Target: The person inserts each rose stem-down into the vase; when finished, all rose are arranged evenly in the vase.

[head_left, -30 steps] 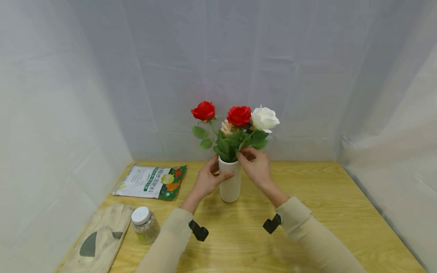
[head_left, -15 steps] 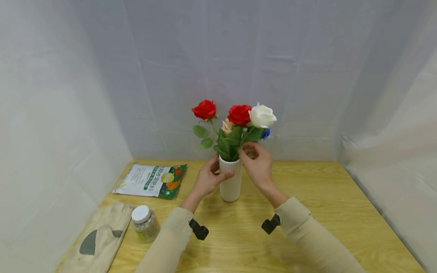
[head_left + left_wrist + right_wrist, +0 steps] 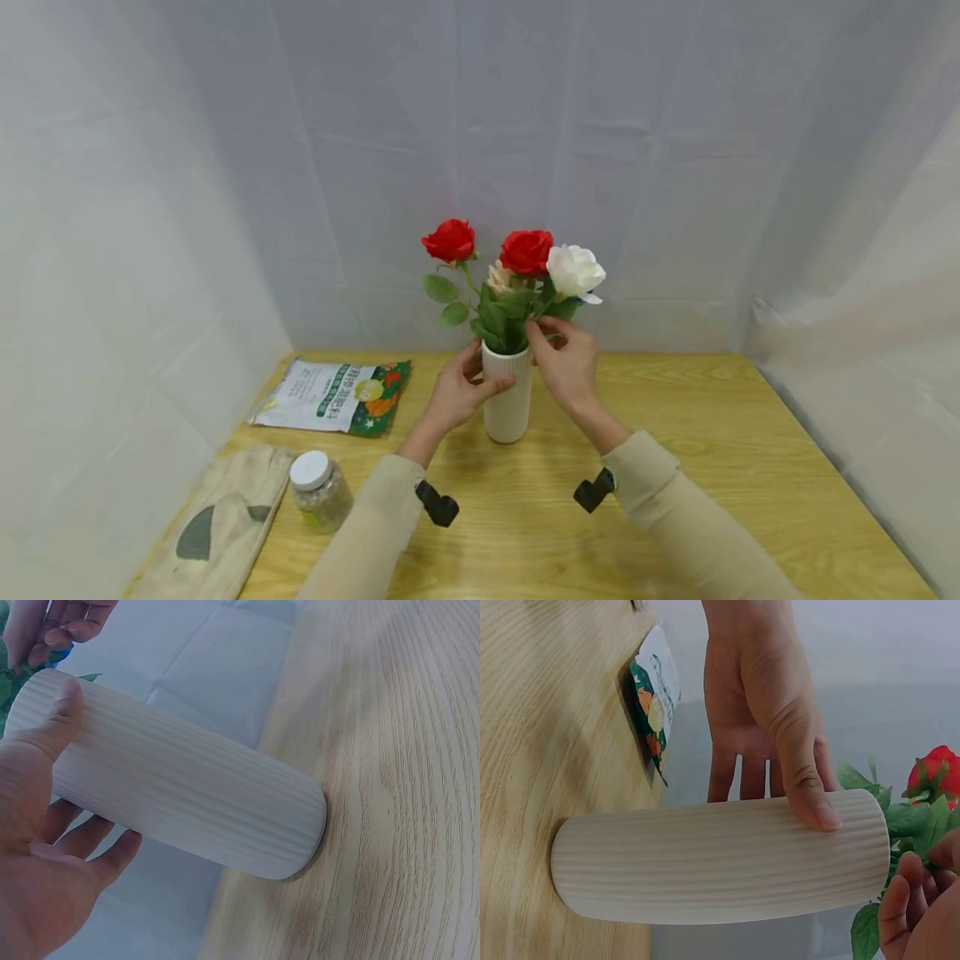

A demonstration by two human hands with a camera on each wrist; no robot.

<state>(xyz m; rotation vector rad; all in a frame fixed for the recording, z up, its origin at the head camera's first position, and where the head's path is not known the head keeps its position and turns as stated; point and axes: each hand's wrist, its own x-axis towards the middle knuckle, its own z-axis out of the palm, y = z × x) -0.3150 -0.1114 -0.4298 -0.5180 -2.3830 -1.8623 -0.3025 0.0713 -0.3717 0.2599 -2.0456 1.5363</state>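
A white ribbed vase [image 3: 507,408] stands upright on the wooden table, full of roses. My left hand [image 3: 459,392] grips its upper left side, the thumb [image 3: 66,712] across the front and the fingers behind. Just above the rim on the right, my right hand [image 3: 567,360] pinches the stem of a white rose [image 3: 575,271]. Two red roses [image 3: 527,252] and a pale peach rose [image 3: 498,277] rise from the vase among green leaves [image 3: 501,318]. A bit of blue flower [image 3: 61,654] shows behind, mostly hidden by the white one.
At the left lies a white and green printed bag [image 3: 330,398]. Nearer to me are a clear jar with a white lid [image 3: 320,492] and a pair of cloth gloves [image 3: 213,525]. White sheeting [image 3: 480,125] hangs behind the table [image 3: 675,500] and on both sides.
The white rose's head has shifted slightly left and now hangs lower, after rising a little midway. The blue flower, visible half a second ago, is mostly covered. My left hand stays on the vase.
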